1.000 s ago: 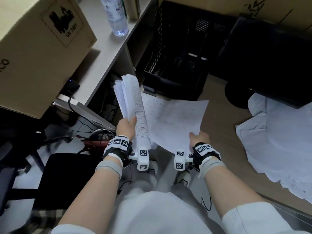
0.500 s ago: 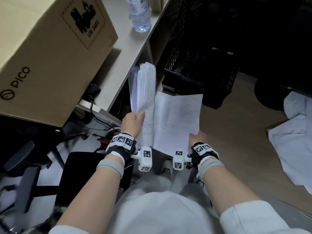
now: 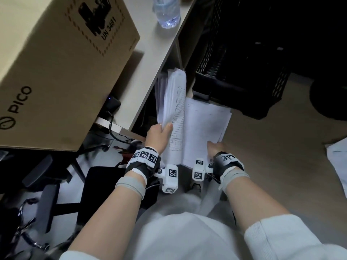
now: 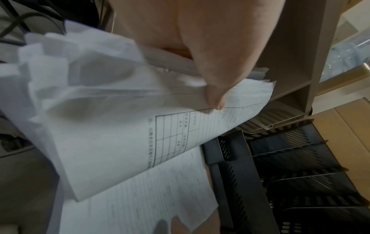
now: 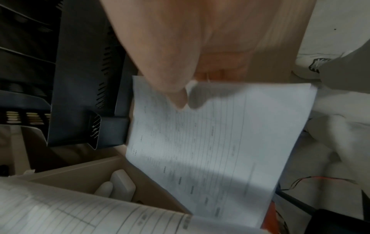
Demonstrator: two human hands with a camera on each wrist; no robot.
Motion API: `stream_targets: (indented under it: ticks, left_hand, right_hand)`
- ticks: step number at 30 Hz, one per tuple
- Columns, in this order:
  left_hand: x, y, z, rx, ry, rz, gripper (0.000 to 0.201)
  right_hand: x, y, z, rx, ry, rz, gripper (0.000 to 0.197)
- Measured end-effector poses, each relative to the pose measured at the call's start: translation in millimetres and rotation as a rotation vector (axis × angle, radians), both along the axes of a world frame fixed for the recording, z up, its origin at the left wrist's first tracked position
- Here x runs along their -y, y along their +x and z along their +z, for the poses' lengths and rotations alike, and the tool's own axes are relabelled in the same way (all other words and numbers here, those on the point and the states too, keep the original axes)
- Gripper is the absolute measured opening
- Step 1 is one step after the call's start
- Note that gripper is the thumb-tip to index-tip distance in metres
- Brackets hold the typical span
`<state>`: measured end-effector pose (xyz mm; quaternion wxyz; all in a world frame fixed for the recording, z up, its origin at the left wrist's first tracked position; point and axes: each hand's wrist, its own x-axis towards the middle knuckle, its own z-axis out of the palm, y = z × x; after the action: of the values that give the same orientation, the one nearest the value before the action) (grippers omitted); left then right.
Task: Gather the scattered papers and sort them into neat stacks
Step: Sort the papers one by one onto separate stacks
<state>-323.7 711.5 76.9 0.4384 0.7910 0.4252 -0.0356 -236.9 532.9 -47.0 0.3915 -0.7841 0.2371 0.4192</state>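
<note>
Gripping a thick bundle of papers (image 3: 173, 102) near its lower end, the left hand (image 3: 158, 134) has its thumb pressed on the top sheet, which carries a printed table, and its fingers wrapped behind; the bundle stands nearly on edge, and its sheets cannot be counted. The right hand (image 3: 216, 148) pinches the near corner of a thin sheaf of sheets (image 3: 204, 132), thumb on top; at least two offset edges show at its far right, though the exact count is unclear. The sheaf lies flatter, just beside the bundle on the right, their long edges touching or nearly so.

Both sets of paper are held in the air in front of the person, above the floor and beside one desk (image 3: 159, 59). One black mesh file rack (image 3: 244, 72) with several dividers sits just beyond the sheaf's far edge. On the desk stand one large cardboard box (image 3: 62, 68) and one clear water bottle (image 3: 167, 14). More loose paper (image 3: 338, 166) lies on the wooden floor (image 3: 272, 156) at the far right, well apart from the hands. One office chair (image 3: 43, 184) stands at the lower left.
</note>
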Motion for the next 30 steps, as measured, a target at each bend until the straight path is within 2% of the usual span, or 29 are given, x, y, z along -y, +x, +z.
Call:
stream_targets:
  ticks: [2, 3, 8, 10, 12, 14, 18, 21, 23, 27, 28, 30]
  left_hand:
    - [2, 1, 2, 0.007, -0.016, 0.002, 0.054]
    - [4, 3, 3, 0.008, -0.018, 0.002, 0.054]
    - [19, 12, 5, -0.006, -0.091, -0.022, 0.053]
    - [30, 17, 2, -0.023, -0.150, -0.038, 0.051]
    - [44, 21, 0, -0.024, -0.228, -0.051, 0.049]
    - [61, 26, -1, 0.003, -0.316, -0.060, 0.050]
    - [86, 32, 0, 0.051, -0.468, -0.076, 0.048]
    - [98, 33, 0, 0.064, -0.533, -0.122, 0.055]
    - [107, 31, 2, 0.052, -0.570, -0.139, 0.049]
    - [116, 26, 3, 0.012, -0.506, -0.213, 0.046]
    - [117, 25, 4, 0.011, -0.494, -0.221, 0.041]
    - [117, 22, 5, 0.012, -0.497, -0.248, 0.027]
  right_hand:
    - [4, 0, -7, -0.034, 0.024, 0.011, 0.084]
    - [7, 0, -6, -0.033, 0.031, 0.008, 0.084]
    - [23, 3, 42, 0.116, 0.091, 0.044, 0.062]
    - [29, 7, 63, 0.193, 0.259, 0.012, 0.048]
    - [34, 10, 86, 0.197, 0.435, 0.032, 0.044]
    - [41, 10, 108, 0.205, 0.531, 0.056, 0.047]
    - [61, 5, 129, 0.112, 0.673, -0.046, 0.058]
    - [78, -1, 130, 0.091, 0.656, -0.014, 0.077]
    - [88, -6, 129, 0.092, 0.649, 0.005, 0.090]
    - [95, -16, 129, 0.108, 0.615, 0.051, 0.111]
    - [96, -19, 128, 0.113, 0.614, 0.060, 0.112]
    - [97, -22, 127, 0.137, 0.607, 0.054, 0.101]
